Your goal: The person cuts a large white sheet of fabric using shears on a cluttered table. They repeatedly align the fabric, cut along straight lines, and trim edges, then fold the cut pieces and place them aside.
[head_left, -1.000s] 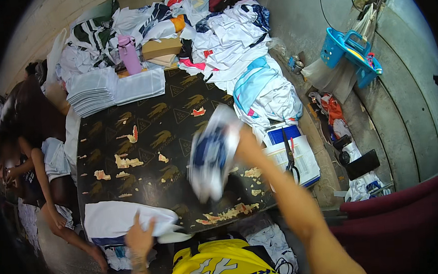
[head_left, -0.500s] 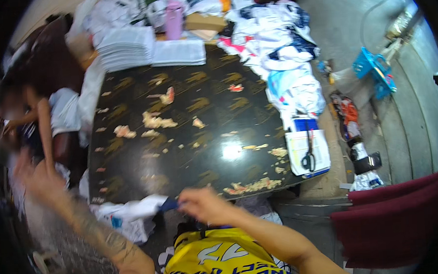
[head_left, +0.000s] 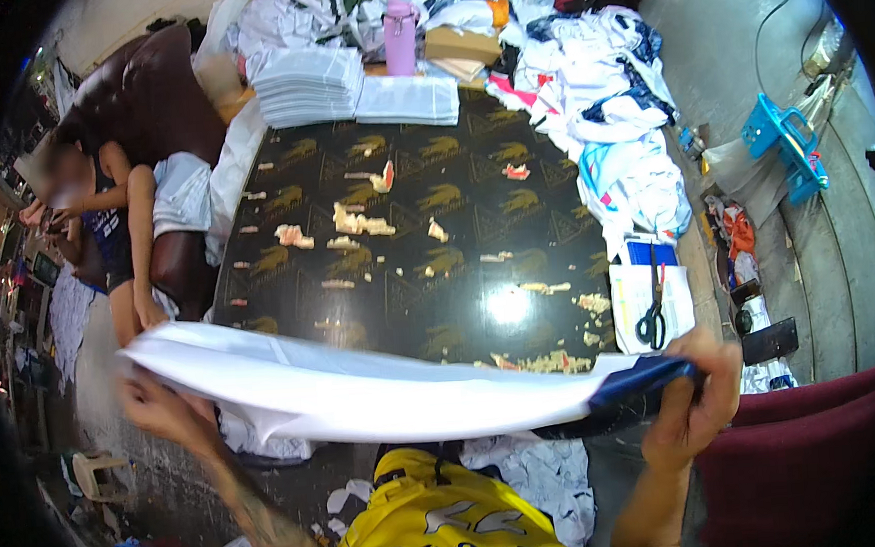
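I hold a white garment [head_left: 364,383] with a dark blue end stretched flat between both hands, just above the near edge of a black table [head_left: 416,245]. My left hand [head_left: 160,406] grips its left edge from below. At the right, my right hand [head_left: 695,393] pinches the dark blue end. The cloth hides the table's front edge and part of my yellow shirt [head_left: 443,524].
Scissors [head_left: 651,321] lie on a white sheet at the table's right. Folded white stacks [head_left: 311,86], a pink bottle [head_left: 401,35] and heaps of clothes [head_left: 607,93] fill the far side. A person [head_left: 104,224] sits on a brown sofa at left. A blue basket [head_left: 780,142] stands at right.
The garment, bunched in my right hand a second ago, is now spread wide between both hands. My left hand came up from the side and took its left edge.
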Motion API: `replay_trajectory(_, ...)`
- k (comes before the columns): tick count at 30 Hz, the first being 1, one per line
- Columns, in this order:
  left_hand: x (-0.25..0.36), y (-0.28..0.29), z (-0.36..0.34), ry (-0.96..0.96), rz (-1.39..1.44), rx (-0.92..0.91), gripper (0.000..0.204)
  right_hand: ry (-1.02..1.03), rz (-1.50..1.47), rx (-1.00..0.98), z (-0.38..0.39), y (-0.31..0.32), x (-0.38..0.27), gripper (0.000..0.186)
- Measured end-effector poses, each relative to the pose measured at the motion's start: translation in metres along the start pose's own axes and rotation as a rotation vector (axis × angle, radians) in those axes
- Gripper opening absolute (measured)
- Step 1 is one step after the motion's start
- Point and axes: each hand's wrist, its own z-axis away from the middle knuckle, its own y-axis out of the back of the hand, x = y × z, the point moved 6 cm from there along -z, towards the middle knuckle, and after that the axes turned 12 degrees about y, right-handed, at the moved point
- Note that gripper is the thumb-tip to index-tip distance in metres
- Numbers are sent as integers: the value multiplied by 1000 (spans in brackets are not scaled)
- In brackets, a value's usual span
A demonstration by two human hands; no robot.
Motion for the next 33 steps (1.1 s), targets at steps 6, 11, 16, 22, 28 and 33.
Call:
replay_trajectory(6, 32, -202, 53, -406, -320, -982, 45, -490, 120, -187, 23, -132, 189, 18)
replay_trajectory(11, -159, -248, 31, -426, -967, -762, 69, -562, 628, -316, 125, -110, 283, 48)
replay_trajectory(16, -268, -219, -4, -620, -1042, -651, 84, -234, 439, -629, 131, -187, 288, 57)
replay_trajectory(22, -247, -250, -104, -485, -1365, -582, 80, -341, 583, -908, 139, -288, 309, 75)
replay_trajectory(28, -248, -381, -72, -500, -1021, -743, 84, -406, 800, -1079, 62, -278, 420, 76)
replay_trajectory(33, -233, -419, -102, -529, -1012, -685, 82, -605, 550, -946, 76, -304, 428, 83)
